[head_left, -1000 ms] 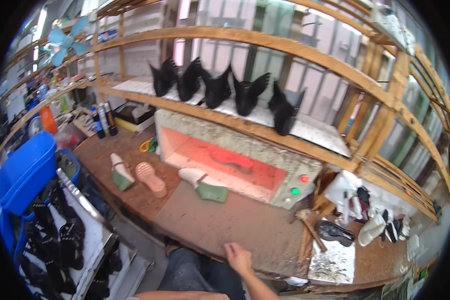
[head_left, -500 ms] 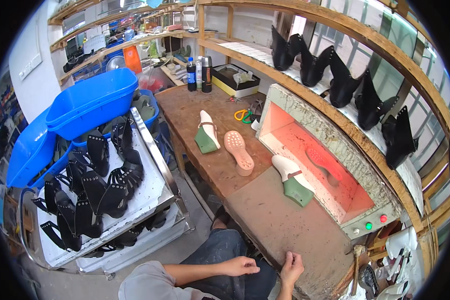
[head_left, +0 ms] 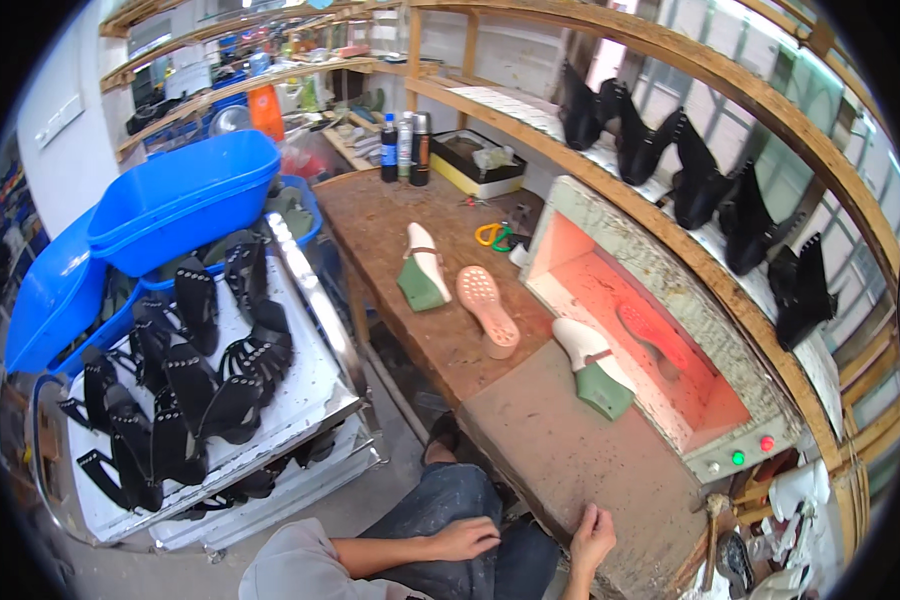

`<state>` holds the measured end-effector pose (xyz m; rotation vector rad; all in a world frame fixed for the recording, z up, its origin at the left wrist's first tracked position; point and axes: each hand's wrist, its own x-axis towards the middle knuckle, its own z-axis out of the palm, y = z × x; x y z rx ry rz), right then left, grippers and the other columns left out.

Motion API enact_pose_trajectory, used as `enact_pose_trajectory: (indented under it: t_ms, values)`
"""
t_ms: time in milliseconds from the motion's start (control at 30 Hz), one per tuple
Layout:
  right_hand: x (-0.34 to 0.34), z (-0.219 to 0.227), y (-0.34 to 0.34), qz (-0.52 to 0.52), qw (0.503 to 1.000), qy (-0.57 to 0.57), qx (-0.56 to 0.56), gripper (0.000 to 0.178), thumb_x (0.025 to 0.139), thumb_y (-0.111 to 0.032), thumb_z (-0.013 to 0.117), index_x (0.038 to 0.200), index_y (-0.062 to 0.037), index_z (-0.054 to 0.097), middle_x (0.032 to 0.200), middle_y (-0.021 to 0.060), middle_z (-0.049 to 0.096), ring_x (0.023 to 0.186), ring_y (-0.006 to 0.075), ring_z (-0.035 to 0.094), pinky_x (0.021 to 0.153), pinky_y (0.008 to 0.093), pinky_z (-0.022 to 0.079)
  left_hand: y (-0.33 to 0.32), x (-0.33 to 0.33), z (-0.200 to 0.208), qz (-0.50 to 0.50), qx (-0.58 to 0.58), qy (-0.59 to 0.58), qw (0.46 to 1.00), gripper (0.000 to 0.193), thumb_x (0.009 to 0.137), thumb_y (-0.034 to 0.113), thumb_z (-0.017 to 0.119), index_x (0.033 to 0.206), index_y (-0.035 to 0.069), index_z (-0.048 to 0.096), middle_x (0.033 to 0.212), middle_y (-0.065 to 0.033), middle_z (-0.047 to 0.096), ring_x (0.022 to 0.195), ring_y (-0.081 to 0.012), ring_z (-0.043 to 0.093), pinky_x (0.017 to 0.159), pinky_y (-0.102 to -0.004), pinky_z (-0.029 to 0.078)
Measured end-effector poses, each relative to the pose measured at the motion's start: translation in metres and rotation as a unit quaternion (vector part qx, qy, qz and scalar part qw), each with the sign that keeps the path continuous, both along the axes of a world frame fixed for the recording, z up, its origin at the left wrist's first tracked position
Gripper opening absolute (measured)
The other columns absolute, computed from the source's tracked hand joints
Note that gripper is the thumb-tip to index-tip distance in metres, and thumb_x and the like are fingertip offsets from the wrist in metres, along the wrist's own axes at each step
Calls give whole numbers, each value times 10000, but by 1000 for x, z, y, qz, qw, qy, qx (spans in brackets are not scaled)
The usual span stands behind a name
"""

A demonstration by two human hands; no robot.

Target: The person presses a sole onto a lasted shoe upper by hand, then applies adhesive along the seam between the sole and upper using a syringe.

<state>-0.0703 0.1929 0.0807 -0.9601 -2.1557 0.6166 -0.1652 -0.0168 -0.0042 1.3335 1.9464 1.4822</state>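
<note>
My left hand (head_left: 467,538) rests on my thigh, its fingers loosely curled and nothing seen in them. Beside the bench's near edge is my right hand (head_left: 593,536), thumb and fingers drawn together with no object showing. Nearest to the hands on the bench (head_left: 530,420) lies a white shoe last with a green wedge heel (head_left: 592,368). A similar white-and-green last (head_left: 424,268) lies farther left. Between them is a pale pink shoe sole (head_left: 488,312) with round hollows at one end. Another sole (head_left: 653,338) lies in the red-lit heating box (head_left: 610,220).
Black strappy shoe uppers (head_left: 185,400) fill a white tray cart on the left, near blue tubs (head_left: 185,200). Black shoes (head_left: 698,180) line the wooden shelf above. Bottles (head_left: 404,150), scissors (head_left: 493,236) and a carton (head_left: 470,165) stand at the back; a hammer (head_left: 712,540) is at lower right.
The view has shifted slightly, so bench items appear a little farther right. My left hand has drawn back slightly leftward on the thigh. No object has been picked up.
</note>
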Motion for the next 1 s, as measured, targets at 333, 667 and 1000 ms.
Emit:
enact_pose_trajectory:
  t_ms: [333,667,1000]
  values:
    - [-1,19,-2,-12,1000,-11,-23,171,848,-227,632,814,-61,650,761,143,644,676,338,634,603,393,503,-216,-30,24,-218,-449,-25,866,376,865,435,586,781,71,622,724,-134,603,709,-225,582,678,-365,465]
    - [7,20,-2,-2,1000,9,-2,198,837,-256,647,793,-62,659,745,124,650,660,307,637,591,367,499,-206,-60,38,-348,-461,1,816,365,884,408,569,811,53,615,784,-133,612,758,-225,586,699,-368,463]
    - [7,22,-4,16,1000,6,-5,203,849,-260,623,806,-64,656,806,111,657,705,316,639,621,394,509,-171,-58,22,-430,-429,-25,794,355,902,381,552,842,35,607,843,-133,621,806,-224,589,720,-372,461]
